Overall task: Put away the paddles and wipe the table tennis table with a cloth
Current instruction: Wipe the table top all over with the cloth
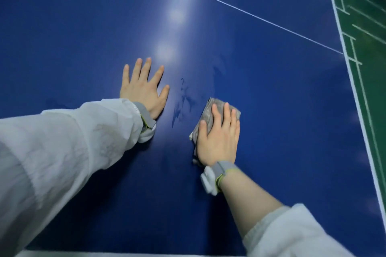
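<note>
Surface: blue table tennis table (271,89) fills the view, smooth and glossy, with soft light reflections beyond the hands.
Right grip: right hand (217,142) lies flat with straight fingers, pressing the cloth (211,108) onto the tabletop; nothing is curled round it.
Cloth: grey, crumpled and folded, mostly hidden under the palm; only its far end and left edge show past the fingers.
Left grip: left hand (144,87), just left of the cloth and a little farther out, rests palm-down with fingers spread, holding nothing.
Between hands: faint damp streaks (181,102) on the blue, hard to make out.
Wrists: grey bands (224,170) on both, each with a white device; white sleeves (62,152), wrinkled, the right pushed up the forearm.
Farther out: thin white line (261,17) crosses the tabletop; white edge stripe (355,89) to the right, green lined floor (367,16) past it.
Cut off: table's left and far sides leave the view.
</note>
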A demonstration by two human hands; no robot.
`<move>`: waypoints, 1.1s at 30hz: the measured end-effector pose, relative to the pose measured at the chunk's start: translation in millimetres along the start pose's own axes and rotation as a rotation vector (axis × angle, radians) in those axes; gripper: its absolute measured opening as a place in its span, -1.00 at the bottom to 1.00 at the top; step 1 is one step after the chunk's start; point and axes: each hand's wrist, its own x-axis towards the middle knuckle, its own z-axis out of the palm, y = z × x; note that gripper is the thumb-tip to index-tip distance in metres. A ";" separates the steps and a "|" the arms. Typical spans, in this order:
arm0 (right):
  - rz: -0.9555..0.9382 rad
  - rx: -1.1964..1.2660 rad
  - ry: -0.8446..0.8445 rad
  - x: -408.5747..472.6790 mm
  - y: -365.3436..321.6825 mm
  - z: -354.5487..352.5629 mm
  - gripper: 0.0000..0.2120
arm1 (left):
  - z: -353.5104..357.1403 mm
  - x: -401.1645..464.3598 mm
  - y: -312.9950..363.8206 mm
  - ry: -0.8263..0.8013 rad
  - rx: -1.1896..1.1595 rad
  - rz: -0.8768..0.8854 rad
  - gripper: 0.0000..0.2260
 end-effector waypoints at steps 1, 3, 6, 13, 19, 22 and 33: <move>-0.002 0.006 0.006 18.7 1.9 0.2 -0.46 | 2.5 0.5 2.6 0.002 0.015 -0.013 -0.45; -0.003 0.015 0.004 56.6 2.4 3.7 -0.46 | 5.0 2.9 4.7 0.009 0.034 -0.023 -0.45; -0.015 0.004 0.020 100.9 0.1 3.8 -0.44 | 3.2 4.6 3.9 0.016 0.023 -0.035 -0.45; -0.047 -0.020 0.017 137.4 -1.2 1.2 -0.39 | 8.1 1.0 2.2 0.056 0.013 -0.034 -0.45; -0.078 -0.061 0.001 94.3 -19.7 5.3 -0.34 | 8.1 2.8 3.7 0.078 0.007 -0.028 -0.45; -0.168 -0.057 0.006 46.6 -37.2 11.3 -0.34 | 7.1 2.0 3.7 0.066 0.015 -0.015 -0.44; -0.214 -0.029 -0.022 -75.3 -56.9 23.5 -0.41 | 6.3 5.2 -1.4 0.041 0.001 0.002 -0.46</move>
